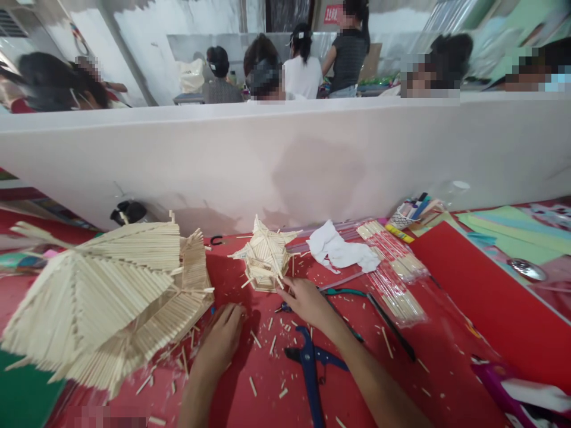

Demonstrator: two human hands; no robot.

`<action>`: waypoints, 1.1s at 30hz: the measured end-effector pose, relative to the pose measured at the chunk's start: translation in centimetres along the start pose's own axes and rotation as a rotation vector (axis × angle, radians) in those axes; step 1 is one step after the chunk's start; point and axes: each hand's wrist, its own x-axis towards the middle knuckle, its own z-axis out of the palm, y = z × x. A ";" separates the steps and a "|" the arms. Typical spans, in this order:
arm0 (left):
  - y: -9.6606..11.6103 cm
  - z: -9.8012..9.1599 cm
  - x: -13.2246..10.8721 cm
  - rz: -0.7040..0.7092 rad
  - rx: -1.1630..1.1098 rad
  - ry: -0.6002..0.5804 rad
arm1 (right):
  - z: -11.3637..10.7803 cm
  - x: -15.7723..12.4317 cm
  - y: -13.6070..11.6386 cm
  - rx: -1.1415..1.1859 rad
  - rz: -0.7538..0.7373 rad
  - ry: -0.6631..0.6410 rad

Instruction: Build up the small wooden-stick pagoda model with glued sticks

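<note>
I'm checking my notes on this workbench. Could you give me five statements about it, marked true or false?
1. The fingers of the right hand are at the small stick model. True.
2. Nothing built of sticks stands left of the small stick model. False: the large stick model stands there.
3. The blue-handled cutter lies on the red tabletop. True.
4. The left hand grips the blue-handled cutter. False: that hand is beside the large stick model.
5. A crumpled white cloth or tissue lies between the small stick model and the packaged sticks. True.
</note>
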 end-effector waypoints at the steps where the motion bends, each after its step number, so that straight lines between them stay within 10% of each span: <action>1: 0.1 0.0 0.0 -0.006 0.001 0.010 | -0.1 -0.1 -0.1 -0.003 0.007 -0.001; 33: 0.0 0.3 0.4 -0.079 -0.034 -0.037 | -2.7 -1.7 0.8 0.100 0.003 -0.019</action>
